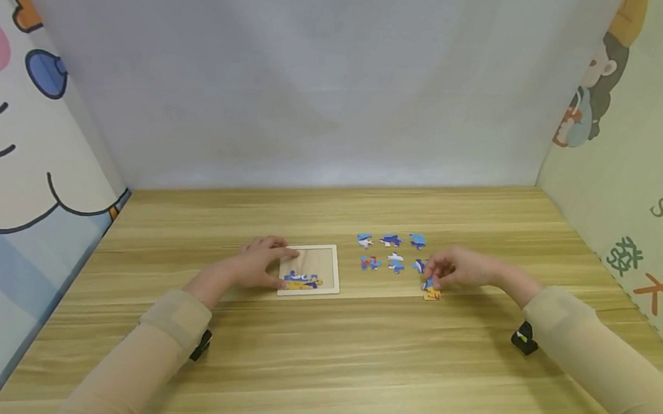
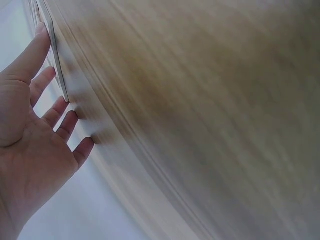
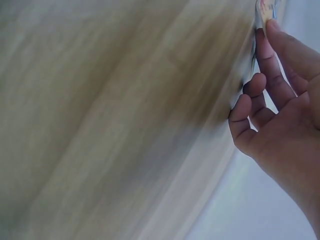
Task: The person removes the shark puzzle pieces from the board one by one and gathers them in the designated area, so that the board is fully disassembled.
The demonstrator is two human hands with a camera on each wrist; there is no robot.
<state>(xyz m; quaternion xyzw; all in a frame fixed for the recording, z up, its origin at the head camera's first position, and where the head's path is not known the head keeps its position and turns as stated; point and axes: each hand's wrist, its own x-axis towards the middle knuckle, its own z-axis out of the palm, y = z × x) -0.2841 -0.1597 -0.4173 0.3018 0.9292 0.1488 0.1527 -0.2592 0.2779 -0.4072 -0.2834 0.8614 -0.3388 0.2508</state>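
Observation:
A light wooden puzzle frame [image 1: 309, 294] lies flat, with joined blue and yellow pieces [image 1: 302, 281] along the bottom of its recess. At the frame's left side is my left hand [image 1: 258, 264], thumb by the lower edge and index finger over the top left corner. In the left wrist view its fingers are spread, fairly straight, touching the frame's edge. My right hand [image 1: 458, 267] pinches a yellow and blue jigsaw piece [image 1: 432, 295] between thumb and index finger, tilted up in the right wrist view [image 3: 267, 11]. Another blue piece [image 1: 419, 266] lies just beyond those fingertips.
Between the frame and my right hand, loose jigsaw pieces lie in two rows, among them a shark-like piece [image 1: 390, 240] and a blue and red one [image 1: 370, 263]. A pale curtain [image 1: 321, 89] hangs behind the wooden table [image 1: 334, 371]. Printed panels flank both sides.

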